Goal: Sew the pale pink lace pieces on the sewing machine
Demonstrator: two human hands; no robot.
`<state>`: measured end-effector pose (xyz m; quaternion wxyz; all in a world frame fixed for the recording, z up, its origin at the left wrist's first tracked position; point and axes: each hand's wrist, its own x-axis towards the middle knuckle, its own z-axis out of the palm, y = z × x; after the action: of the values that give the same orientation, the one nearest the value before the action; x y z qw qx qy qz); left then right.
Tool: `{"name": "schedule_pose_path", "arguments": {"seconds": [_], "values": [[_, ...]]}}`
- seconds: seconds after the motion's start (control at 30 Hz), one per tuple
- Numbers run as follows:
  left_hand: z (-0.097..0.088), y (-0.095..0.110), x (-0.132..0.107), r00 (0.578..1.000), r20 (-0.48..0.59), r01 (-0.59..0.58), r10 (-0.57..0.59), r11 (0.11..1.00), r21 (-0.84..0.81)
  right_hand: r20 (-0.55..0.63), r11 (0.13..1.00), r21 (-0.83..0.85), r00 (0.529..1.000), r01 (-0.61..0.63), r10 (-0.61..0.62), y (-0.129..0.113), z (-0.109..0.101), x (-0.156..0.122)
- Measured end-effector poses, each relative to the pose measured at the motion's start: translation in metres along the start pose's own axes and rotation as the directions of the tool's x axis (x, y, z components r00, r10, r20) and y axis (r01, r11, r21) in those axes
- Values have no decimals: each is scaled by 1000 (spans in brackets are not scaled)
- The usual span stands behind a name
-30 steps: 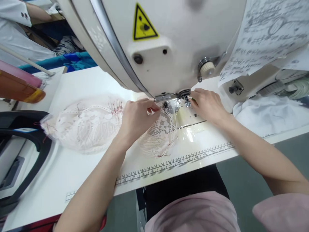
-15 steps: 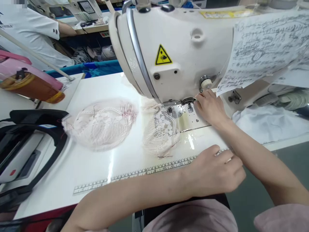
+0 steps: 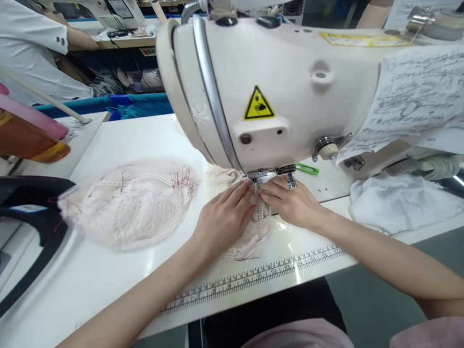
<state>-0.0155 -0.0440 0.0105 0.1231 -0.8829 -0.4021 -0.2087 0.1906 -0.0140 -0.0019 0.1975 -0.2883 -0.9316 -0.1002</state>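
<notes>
1. Currently, from my seat far off, I see the lace piece (image 3: 250, 241) just below the centre of the frame, lying on the white table (image 3: 119, 282) with its upper part at the metal foot (image 3: 255, 183) of the sewing machine (image 3: 297, 92).
2. I judge the work on this piece to be partway: it is set at the foot and not yet free of it. How much is stitched I cannot tell, since the fingers cover that stretch.
3. A second lace piece (image 3: 126, 208) lies flat at the left of the frame, well apart from both hands, with red thread ends (image 3: 184, 182) at its right edge. Whether it is finished or waiting, I can't say.
4. My left hand (image 3: 226, 212) lies over the near lace from its left side, fingers close together and fingertips just beside the foot. I cannot tell whether the thumb pinches anything.
5. My right hand (image 3: 290, 200) comes in from the right, fingers bent and bunched at the lace's right edge (its tips are partly lost behind the metalwork), so a pinch there is unclear too.
6. Thus the lace sits under and between the two hands, its loose lower end reaching toward the ruler strip (image 3: 253, 281).
</notes>
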Motion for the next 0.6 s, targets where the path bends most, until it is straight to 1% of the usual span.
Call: {"name": "schedule_pose_path", "arguments": {"seconds": [0.07,0.17,0.3,0.43,0.6], "values": [[9,1,-5,1000,9,-29,29,1000,10,-16,999,-38,1000,19,-19,-1,-2,0],[15,2,-11,999,30,-19,19,1000,-8,-16,995,-96,1000,25,-26,-1,-4,1],[14,0,-12,1000,31,-4,5,999,-46,-34,993,-117,999,27,-31,2,-4,1],[13,-1,-11,999,32,-15,15,1000,-9,-36,995,-100,999,6,-10,4,-3,0],[13,-1,-11,999,34,-24,24,1000,9,-32,995,-97,999,11,-14,3,-4,1]]}}
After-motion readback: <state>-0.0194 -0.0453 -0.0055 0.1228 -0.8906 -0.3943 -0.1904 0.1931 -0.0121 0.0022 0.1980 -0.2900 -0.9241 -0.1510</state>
